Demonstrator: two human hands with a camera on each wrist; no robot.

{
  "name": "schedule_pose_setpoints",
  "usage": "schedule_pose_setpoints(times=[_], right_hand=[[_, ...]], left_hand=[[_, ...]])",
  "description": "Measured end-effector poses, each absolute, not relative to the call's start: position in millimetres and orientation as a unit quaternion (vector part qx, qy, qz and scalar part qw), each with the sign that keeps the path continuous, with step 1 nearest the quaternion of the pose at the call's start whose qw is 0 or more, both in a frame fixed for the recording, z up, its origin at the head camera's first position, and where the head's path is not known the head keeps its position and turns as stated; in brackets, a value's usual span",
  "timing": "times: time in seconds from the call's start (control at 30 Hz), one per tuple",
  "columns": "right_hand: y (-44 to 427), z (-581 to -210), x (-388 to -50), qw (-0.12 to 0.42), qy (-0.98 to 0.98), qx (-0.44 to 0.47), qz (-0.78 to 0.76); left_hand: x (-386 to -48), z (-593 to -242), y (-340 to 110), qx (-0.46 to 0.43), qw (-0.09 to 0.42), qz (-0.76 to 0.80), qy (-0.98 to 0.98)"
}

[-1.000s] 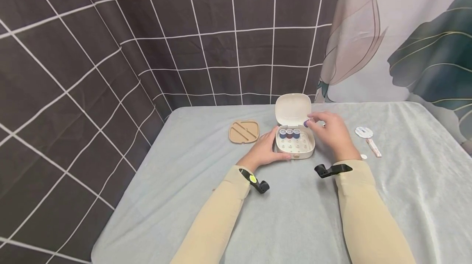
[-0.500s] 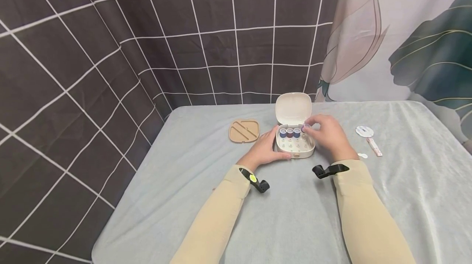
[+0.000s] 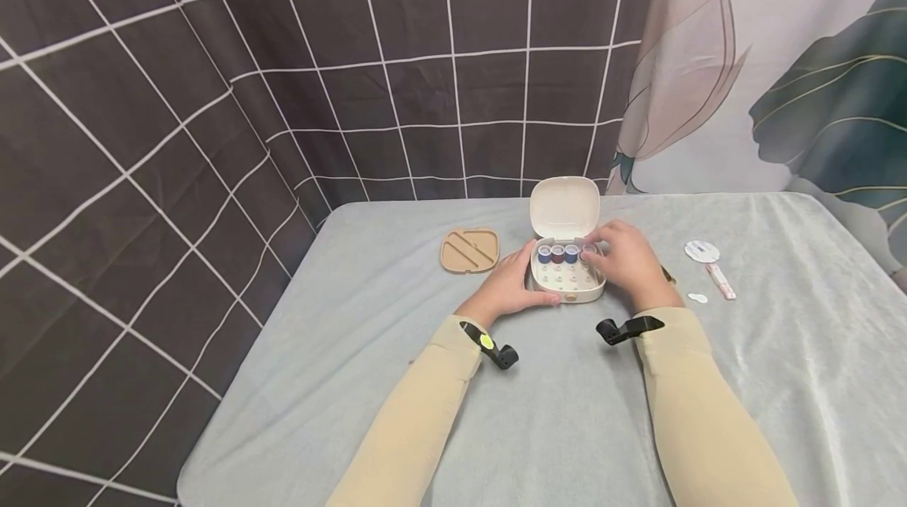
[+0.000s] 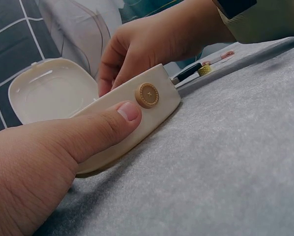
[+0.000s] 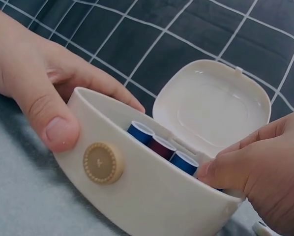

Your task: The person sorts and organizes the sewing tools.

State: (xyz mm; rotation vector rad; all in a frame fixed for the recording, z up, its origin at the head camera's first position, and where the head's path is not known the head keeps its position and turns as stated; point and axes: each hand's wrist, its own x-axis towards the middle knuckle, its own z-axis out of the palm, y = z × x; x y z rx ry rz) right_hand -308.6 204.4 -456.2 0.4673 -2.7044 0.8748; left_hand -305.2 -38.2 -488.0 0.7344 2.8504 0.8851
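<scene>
A small white sewing box (image 3: 586, 296) stands on the bed-like surface with its lid (image 3: 564, 208) raised. My left hand (image 3: 506, 285) grips its left side, thumb on the front wall near the tan button clasp (image 5: 102, 163). In the back row of the pegged tray stand a blue thread spool (image 3: 544, 255), a dark red thread spool (image 3: 557, 255) and another blue thread spool (image 3: 571, 255). At the right end of that row, my right hand (image 3: 627, 257) pinches a bluish-purple thread spool (image 3: 586, 253) inside the box. Fingers mostly cover that spool in the right wrist view.
Left of the box lies a tan divided tray (image 3: 470, 250). To the right are a white round disc (image 3: 701, 251), a pinkish strip (image 3: 720, 282) and a small white piece (image 3: 697, 298). Dark tile-patterned cloth (image 3: 418, 98) hangs behind.
My right hand has brought the bluish-purple spool from beside the lid down and left into the back row's right end. The left hand keeps its grip on the box.
</scene>
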Motion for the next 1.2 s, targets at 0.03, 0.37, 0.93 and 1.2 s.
schedule_pose_setpoints(times=[0.03, 0.37, 0.93, 1.2], right_hand=[[204.1, -457.0, -308.7, 0.129, -0.932, 0.159, 0.299], [199.3, -459.7, -309.5, 0.104, -0.947, 0.12, 0.279], [198.2, -455.2, -308.3, 0.069, -0.946, 0.111, 0.295], [197.8, -455.0, -309.2, 0.068, -0.948, 0.099, 0.296]], left_hand=[[-305.3, -488.0, -38.1, 0.24, 0.033, 0.287, 0.927], [-304.7, -487.7, -37.9, 0.24, 0.034, 0.286, 0.927], [-305.4, -488.6, -38.5, 0.24, 0.033, 0.288, 0.927], [-306.1, -488.6, -38.1, 0.241, 0.03, 0.288, 0.926]])
